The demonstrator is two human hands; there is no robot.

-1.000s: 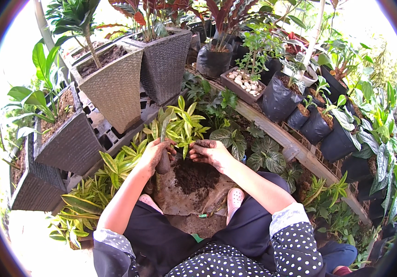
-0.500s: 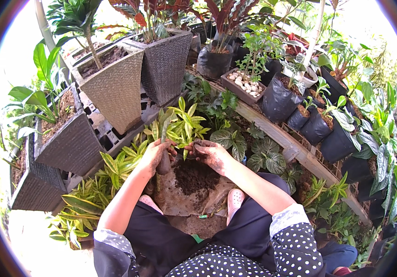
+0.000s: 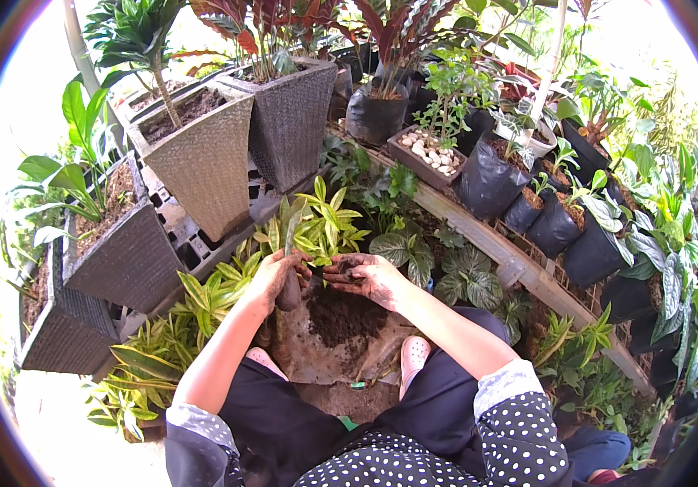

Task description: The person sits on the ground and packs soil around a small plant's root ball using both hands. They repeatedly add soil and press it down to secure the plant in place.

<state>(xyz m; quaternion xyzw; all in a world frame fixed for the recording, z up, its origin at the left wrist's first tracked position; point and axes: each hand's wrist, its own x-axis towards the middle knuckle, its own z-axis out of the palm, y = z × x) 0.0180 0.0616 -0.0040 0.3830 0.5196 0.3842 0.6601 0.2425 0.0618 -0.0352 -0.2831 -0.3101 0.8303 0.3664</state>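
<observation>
My left hand (image 3: 277, 274) closes around a long slender object (image 3: 289, 294), held upright. Its lower end is brown and rounded; the upper part is grey-green and pointed, and I cannot tell whether it is a tool or a cutting. Soil smears both hands. Opposite it, my right hand (image 3: 365, 276) has curled fingers around a dark clump of soil (image 3: 354, 274), a small gap from the left. Below the hands, a heap of dark soil (image 3: 345, 315) lies on a dirty flat sheet (image 3: 324, 363) between my shoes.
Tall textured planters (image 3: 194, 166) stand at the left. Yellow-green leafy plants (image 3: 328, 223) grow just beyond my hands. A metal-edged shelf (image 3: 519, 272) runs along the right, bearing black plant bags (image 3: 487, 180) and a pebble-topped pot (image 3: 434, 152). Another person's leg (image 3: 596, 450) shows at lower right.
My right hand has turned slightly and its fingers have shifted lower around the soil. The left hand keeps its hold, moving very little.
</observation>
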